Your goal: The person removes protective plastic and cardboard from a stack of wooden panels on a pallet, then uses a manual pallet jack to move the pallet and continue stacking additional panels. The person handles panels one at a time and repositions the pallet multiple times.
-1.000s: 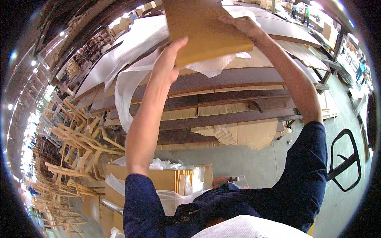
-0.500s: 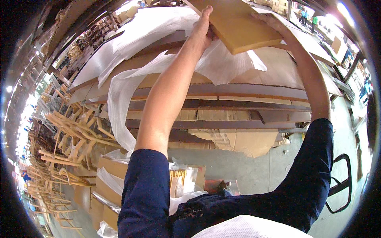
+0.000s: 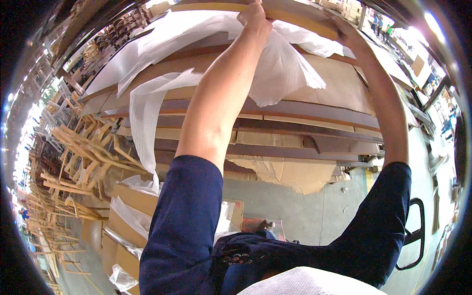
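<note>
Far out at the top edge, my left hand (image 3: 253, 15) is closed on the near edge of a flat brown wooden panel (image 3: 301, 19). My right hand (image 3: 340, 28), partly dark and smeared, grips that panel near its right end. The panel stretches across above the stack, tilted so mostly its long edge shows; its far side is cut off by the picture. A thin white foam sheet (image 3: 282, 76) hangs down just below my left hand. Beneath both arms lies a stack of boards with brown cardboard (image 3: 339, 81) on top, partly covered by more white foam sheeting (image 3: 184, 32).
Wooden chair frames (image 3: 91, 157) are piled at the left. Cardboard boxes (image 3: 130, 214) with white wrapping stand near my left elbow. Torn cardboard (image 3: 290, 174) juts from the stack's near side. A black loop-shaped frame (image 3: 418, 236) is at the right, and people (image 3: 378, 24) are far off.
The panel has turned and tilted, going from its broad face with a corner toward me to a long edge-on strip. Both hands went with it, the left one slightly farther out.
</note>
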